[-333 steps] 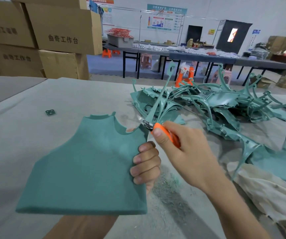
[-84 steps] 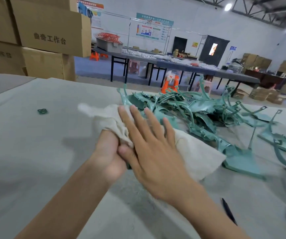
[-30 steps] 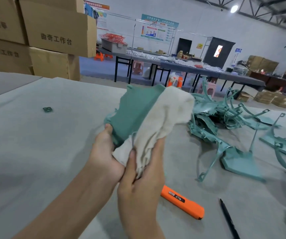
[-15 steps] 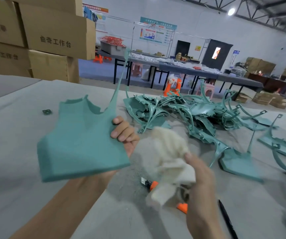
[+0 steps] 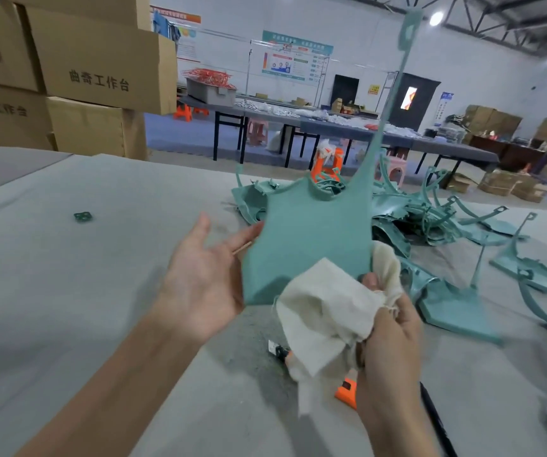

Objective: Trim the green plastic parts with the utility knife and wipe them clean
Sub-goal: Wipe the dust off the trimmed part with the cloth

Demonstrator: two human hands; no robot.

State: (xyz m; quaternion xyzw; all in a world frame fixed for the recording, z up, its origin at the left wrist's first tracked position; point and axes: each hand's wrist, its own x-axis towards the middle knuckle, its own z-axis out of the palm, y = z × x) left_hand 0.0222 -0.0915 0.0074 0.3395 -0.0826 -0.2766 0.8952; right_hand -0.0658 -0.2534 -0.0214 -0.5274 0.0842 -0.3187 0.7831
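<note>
First, at the far left, cardboard boxes [image 5: 100, 70] are stacked behind the desk [image 5: 51, 291], and a small green piece [image 5: 83, 216] lies alone on the grey surface. Next comes the left hand [image 5: 204, 278]. It is open, palm turned up, fingers straight, and its fingertips reach the left edge of the green part [image 5: 311, 239], which they seem to touch and support, not grip. The part is held in the air above the desk, nearly upright. It is a flat shield-like plate with a long thin stem [image 5: 394, 103] that rises from its upper right corner. At its lower right corner the right hand [image 5: 387, 338] is closed around a white cloth [image 5: 324, 321]. Its thumb presses at the bottom edge of the plate, so this hand appears to carry the part together with the cloth. Under the cloth, on the desk, the orange knife [image 5: 346, 392] lies, half hidden. Further right is the pile [image 5: 430, 219] of other green parts, and a black pen [image 5: 433, 420] near the right wrist.

I judge the part to be light, thin plastic, rather stiff in the plate but springy in the stem, which could bend or snap if it is pulled. It is better to take hold at the plate's side edges, with the open hand flat behind it as backing, while the cloth rubs over the face. The surface looks matt, so probably not slippery, but trimmed edges may be sharp for bare fingers.
</note>
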